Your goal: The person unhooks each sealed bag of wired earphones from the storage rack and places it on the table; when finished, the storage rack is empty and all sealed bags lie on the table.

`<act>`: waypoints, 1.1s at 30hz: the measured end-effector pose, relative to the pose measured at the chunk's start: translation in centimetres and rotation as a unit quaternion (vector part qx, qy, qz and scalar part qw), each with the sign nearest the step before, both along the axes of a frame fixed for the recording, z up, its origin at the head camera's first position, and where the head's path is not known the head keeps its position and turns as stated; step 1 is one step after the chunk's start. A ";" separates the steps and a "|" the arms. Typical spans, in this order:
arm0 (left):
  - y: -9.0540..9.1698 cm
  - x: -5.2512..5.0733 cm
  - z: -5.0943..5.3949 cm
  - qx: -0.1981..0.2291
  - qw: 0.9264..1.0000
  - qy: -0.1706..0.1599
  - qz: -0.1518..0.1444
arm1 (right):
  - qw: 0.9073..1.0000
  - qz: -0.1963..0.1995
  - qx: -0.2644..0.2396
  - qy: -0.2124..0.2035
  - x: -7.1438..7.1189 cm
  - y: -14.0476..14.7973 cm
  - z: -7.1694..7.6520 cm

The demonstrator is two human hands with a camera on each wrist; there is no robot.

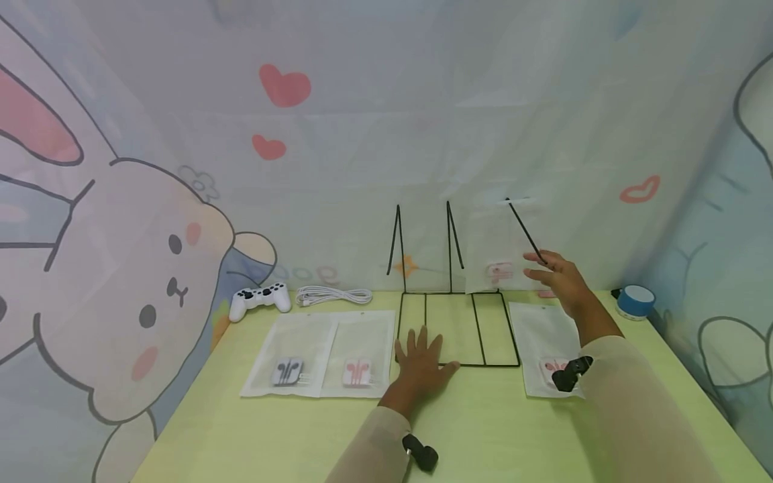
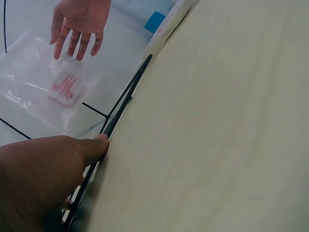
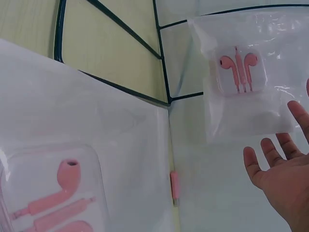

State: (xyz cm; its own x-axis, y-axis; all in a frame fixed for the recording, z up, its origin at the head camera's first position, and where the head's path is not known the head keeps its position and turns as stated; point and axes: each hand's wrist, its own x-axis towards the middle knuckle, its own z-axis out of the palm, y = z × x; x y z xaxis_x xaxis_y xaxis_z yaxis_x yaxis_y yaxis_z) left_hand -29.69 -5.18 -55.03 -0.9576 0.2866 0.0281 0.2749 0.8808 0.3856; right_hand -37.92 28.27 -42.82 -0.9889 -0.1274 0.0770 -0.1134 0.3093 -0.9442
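Note:
A black wire display rack (image 1: 449,293) with three upright hooks stands at the back of the table. On its right hook (image 1: 525,231) hangs a clear bag (image 1: 483,235) containing pink earphones (image 3: 240,67). My left hand (image 1: 421,365) rests with spread fingers on the front of the rack's base; in the left wrist view its thumb (image 2: 94,149) touches the front bar. Beside the hook's front end is my right hand (image 1: 564,285), fingers apart and palm toward the hanging bag, holding nothing. Whether a fingertip touches the hook is unclear.
Two bagged earphone sets, grey (image 1: 287,371) and pink (image 1: 357,373), lie left of the rack. Another bag (image 1: 534,329) with pink earphones lies at right. A white game controller (image 1: 260,300), coiled white cable (image 1: 334,295) and blue-white round object (image 1: 635,302) sit along the back.

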 end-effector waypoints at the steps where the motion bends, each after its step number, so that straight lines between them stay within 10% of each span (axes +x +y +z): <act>1: 0.0 0.0 0.0 0.000 1.000 0.001 0.000 | 1.000 -0.005 -0.001 -0.001 0.0 -0.1 -0.1; 19: -0.1 -0.3 -0.2 0.000 1.000 0.015 -0.009 | 1.000 0.003 0.002 0.008 0.9 -2.0 0.5; 33: 0.0 -0.4 -0.6 -0.006 1.000 0.017 -0.008 | 0.995 -0.085 0.025 0.045 3.8 -0.9 1.0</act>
